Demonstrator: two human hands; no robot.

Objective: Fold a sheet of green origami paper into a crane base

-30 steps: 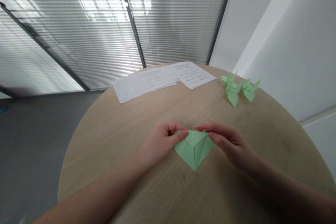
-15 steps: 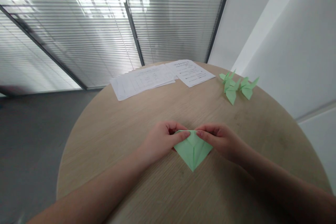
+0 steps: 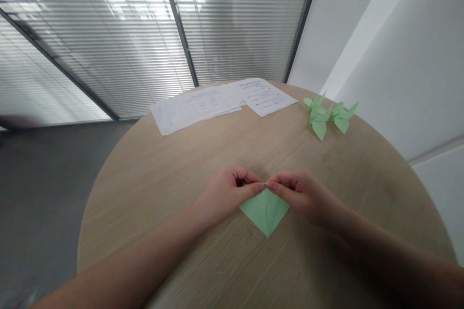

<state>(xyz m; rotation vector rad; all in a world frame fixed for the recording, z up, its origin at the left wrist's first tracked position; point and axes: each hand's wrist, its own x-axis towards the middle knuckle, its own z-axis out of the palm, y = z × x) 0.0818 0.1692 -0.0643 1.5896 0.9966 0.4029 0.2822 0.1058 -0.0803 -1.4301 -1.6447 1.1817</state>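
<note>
Hands (image 3: 226,194) drawn closer | pinching green paper (image 3: 266,212) | table (image 3: 174,169): printed sheets (image 3: 197,107), origami figures (image 3: 319,129)

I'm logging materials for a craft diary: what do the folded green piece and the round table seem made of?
Folded green piece: likely matte paper, given its creases and lack of shine.
Round table: wood or wood-look laminate, low sheen, judging by its grain lines.

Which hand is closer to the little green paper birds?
Right. The right hand is on the near side of the paper birds, slightly left of their middle. The left hand is farther left, at the other side of the folded green sheet.
</note>
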